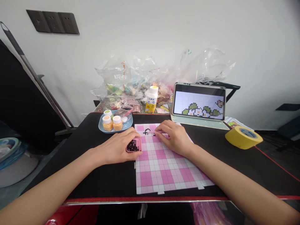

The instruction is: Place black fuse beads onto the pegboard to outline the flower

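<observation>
My left hand [124,145] grips a small pink tray [140,145] by its sides; several black beads [132,146] lie in it, partly lined up in its grooves. Between the fingers of my right hand [172,137] is a thin pink tool that looks like tweezers [152,131]. Its tip points left, at a curved line of black beads [147,131] near the top of the pink and white checked pegboard [153,176]. The pegboard lies flat, with the tray over its left edge. Part of its upper right is hidden under my right hand and forearm.
Behind the pegboard stand a white and yellow bottle [152,100] and a tablet [199,101] showing a pixel flower pattern. A blue plate [101,126] at the left holds small jars [117,123]. Yellow tape [242,137] lies at the right. Clear plastic bags [131,75] pile against the wall.
</observation>
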The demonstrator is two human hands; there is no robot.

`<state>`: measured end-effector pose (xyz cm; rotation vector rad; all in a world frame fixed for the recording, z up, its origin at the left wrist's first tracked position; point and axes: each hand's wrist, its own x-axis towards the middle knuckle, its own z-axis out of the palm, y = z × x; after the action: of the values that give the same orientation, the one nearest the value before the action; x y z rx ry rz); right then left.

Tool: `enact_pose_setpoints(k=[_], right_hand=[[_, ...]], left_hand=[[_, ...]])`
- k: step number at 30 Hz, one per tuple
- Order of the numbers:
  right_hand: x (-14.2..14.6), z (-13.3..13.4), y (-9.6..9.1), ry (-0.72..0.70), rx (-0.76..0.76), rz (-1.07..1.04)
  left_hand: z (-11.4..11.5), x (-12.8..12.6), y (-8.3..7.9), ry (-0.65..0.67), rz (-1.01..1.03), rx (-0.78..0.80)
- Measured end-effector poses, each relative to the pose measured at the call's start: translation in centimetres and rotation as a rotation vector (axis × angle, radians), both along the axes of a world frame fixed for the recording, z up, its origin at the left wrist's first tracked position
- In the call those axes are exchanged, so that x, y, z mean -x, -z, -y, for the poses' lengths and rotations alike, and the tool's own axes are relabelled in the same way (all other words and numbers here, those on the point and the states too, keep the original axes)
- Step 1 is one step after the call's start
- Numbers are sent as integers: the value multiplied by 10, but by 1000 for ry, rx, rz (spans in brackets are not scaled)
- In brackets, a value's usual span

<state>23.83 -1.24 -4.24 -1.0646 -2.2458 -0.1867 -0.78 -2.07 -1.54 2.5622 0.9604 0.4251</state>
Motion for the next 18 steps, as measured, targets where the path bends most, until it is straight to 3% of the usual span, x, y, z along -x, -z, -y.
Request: enact_pose_setpoints(k=[11,18], right_hand=[[3,-3,3,-21,8,7],[6,-4,5,-18,-9,14]], left_hand=[[-3,0,3,-4,42,15],[-1,0,6,18,-38,-26]])
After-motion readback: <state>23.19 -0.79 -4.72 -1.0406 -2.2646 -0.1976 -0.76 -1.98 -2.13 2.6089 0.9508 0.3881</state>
